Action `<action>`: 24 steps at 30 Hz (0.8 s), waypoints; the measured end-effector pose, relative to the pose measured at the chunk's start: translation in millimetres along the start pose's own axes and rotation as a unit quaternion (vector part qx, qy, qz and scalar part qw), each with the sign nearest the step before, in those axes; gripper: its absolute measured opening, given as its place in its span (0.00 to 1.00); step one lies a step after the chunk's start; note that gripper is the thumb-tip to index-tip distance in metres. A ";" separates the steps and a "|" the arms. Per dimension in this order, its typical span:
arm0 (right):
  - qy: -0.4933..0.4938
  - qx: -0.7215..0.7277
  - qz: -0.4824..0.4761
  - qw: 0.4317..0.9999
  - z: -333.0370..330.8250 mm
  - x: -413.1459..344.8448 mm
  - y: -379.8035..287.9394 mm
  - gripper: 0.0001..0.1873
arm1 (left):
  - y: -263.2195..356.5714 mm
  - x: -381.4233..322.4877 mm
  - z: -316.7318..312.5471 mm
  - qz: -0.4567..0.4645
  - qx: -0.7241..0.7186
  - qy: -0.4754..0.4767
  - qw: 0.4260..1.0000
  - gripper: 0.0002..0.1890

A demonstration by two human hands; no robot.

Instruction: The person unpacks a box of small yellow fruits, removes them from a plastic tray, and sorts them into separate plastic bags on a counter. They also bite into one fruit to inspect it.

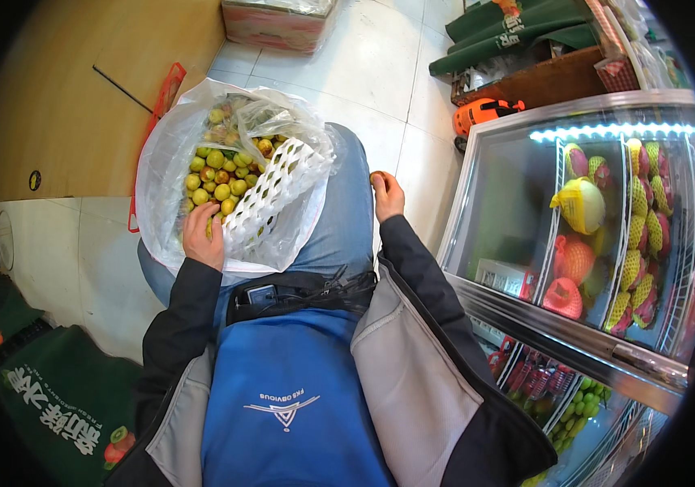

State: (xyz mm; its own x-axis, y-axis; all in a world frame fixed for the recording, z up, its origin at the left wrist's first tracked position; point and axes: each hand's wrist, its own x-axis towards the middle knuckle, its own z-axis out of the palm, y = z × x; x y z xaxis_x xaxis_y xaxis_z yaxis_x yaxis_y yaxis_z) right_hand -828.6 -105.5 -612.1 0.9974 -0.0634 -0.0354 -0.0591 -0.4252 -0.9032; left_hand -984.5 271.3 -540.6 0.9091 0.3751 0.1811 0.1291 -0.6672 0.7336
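A white plastic bag (161, 182) with its mouth spread wide stands before me, between or against my jeans-clad legs. Inside is a heap of yellow-green and brownish jujubes (222, 176). A strip of white foam netting (271, 189) and a clear plastic liner (268, 119) lie over part of the fruit. My left hand (203, 236) reaches over the bag's near rim, its fingers and thumb down among the jujubes; its fingertips are partly hidden. Out past my right knee, my right hand (389, 196) pinches a small brown fruit (377, 176), likely a jujube, between thumb and fingers.
A glass-topped display fridge (505, 182) with netted dragon fruit (636, 243) stands on the right. An orange spray bottle (475, 115) is beside it. Wooden panelling (67, 97) and a red plastic basket (168, 91) are left; a carton (277, 27) sits ahead on the tiles.
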 end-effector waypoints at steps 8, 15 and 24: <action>-0.149 0.078 0.304 0.938 -34.7 -22.2 19.3 0.27 | -2.4 -1.1 -3.9 -0.006 0.013 0.018 1.000 0.12; -0.101 0.153 0.325 0.928 -28.9 -5.4 -29.3 0.25 | 0.4 -1.7 -3.5 -0.006 0.029 0.007 1.000 0.12; -0.094 0.350 0.212 0.908 -31.6 13.8 -92.7 0.08 | 2.2 -5.3 -12.1 -0.015 0.037 0.016 0.999 0.11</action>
State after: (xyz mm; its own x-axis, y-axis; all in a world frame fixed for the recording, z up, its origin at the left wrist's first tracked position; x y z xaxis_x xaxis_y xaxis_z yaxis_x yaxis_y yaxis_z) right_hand -810.7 -95.5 -515.3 0.8852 0.0956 -0.4553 -0.4627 0.2841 -0.8398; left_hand -993.9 275.6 -532.0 0.8916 0.4148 0.1815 0.1860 -0.7010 0.6885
